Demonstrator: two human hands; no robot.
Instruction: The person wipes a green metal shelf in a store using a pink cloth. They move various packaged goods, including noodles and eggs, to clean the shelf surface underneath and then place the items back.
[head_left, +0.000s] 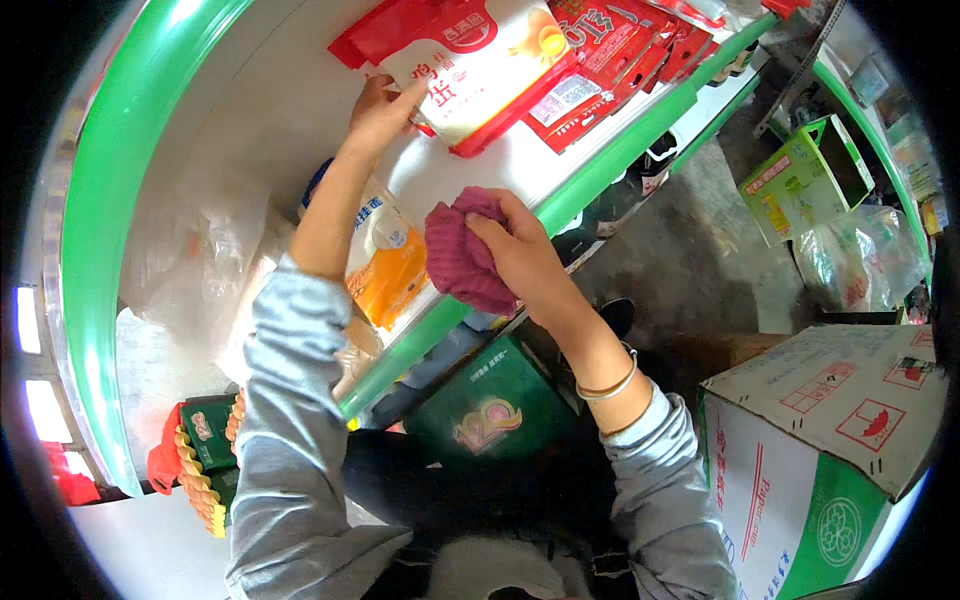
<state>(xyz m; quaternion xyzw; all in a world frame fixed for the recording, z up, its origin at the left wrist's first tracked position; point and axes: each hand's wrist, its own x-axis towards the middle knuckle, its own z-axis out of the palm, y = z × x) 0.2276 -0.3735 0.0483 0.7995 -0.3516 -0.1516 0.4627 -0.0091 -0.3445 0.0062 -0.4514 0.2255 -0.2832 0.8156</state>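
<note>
My left hand (382, 112) grips the near left side of a red and white packet of noodles (480, 75) on a white shelf (435, 169). Bunched up in my right hand (517, 247) is a dark pink cloth (465, 251), held over the green front edge of the shelf. Under the cloth and my left forearm, partly hidden, lies an orange and white noodle packet (386, 262). Red flat packets (600, 67) overlap just right of the packet in my left hand.
A green strip (600, 161) edges the shelf. Below it stands a dark green box (487, 412). To the right are a large white and green carton (810, 420), an opened green box (802, 180) and a clear plastic bag (859, 259). Egg trays (196, 472) sit at lower left.
</note>
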